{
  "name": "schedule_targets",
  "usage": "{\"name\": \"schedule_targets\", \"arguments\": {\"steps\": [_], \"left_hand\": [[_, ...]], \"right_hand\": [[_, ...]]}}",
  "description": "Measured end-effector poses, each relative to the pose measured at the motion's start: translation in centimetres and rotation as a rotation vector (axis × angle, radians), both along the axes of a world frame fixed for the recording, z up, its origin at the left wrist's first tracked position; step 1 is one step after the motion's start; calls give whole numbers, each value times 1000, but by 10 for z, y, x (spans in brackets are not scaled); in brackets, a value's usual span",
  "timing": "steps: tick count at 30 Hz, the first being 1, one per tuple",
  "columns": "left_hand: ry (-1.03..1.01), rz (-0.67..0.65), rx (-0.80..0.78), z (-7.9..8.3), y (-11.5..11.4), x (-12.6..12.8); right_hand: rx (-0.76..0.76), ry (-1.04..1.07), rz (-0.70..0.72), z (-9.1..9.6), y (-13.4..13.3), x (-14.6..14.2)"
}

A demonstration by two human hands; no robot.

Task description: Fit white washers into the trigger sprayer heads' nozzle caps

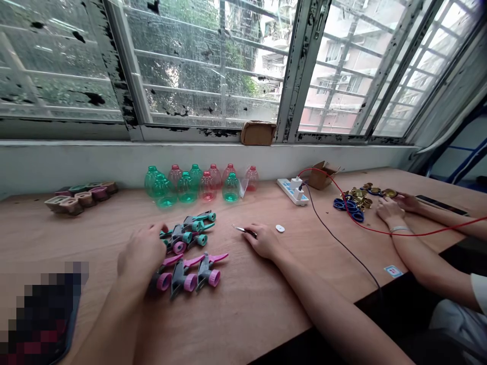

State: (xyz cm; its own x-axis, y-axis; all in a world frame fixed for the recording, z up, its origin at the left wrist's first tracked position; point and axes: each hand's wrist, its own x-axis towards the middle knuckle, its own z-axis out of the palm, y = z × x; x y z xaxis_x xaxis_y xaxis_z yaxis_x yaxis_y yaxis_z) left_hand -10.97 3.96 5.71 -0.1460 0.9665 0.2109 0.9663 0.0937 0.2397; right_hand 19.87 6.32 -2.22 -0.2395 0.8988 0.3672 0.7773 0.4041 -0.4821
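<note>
Across the wooden counter (243, 317), the left hand (142, 252) lay loosely curled, its hold unclear, against teal spray trigger heads (187, 230) above pink spray trigger heads (189, 272), while the right hand (264, 242), fingers half closed, pinched a small metal tool (241, 230).

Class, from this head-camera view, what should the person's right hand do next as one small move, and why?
Probably it should close on the small metal tool, since the tool's end lies at the fingertips of the right hand. The left hand is already beside the teal spray trigger heads, so the right hand seems better placed for this.
</note>
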Motion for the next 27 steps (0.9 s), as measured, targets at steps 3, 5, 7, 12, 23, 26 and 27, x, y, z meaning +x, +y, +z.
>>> {"name": "schedule_targets", "arguments": {"steps": [3, 5, 7, 12, 23, 26, 27], "left_hand": [[93, -6, -54, -16, 13, -25], [121, -34, -77, -27, 20, -32], [135, -30, -84, -35, 23, -35], [148, 41, -33, -29, 16, -34], [47, -82, 406, 12, -15, 29], [-210, -412, 382, 3, -38, 82], [-290, -542, 323, -3, -46, 101]], "right_hand": [[0, 5, 5, -1, 1, 0], [5, 8, 8, -2, 1, 0], [5, 11, 10, -2, 1, 0], [-8, 13, 11, 0, 0, 0], [-23, 38, 22, 2, 0, 0], [-13, 65, 29, -1, 3, 0], [-13, 74, 33, -2, 4, 0]]}}
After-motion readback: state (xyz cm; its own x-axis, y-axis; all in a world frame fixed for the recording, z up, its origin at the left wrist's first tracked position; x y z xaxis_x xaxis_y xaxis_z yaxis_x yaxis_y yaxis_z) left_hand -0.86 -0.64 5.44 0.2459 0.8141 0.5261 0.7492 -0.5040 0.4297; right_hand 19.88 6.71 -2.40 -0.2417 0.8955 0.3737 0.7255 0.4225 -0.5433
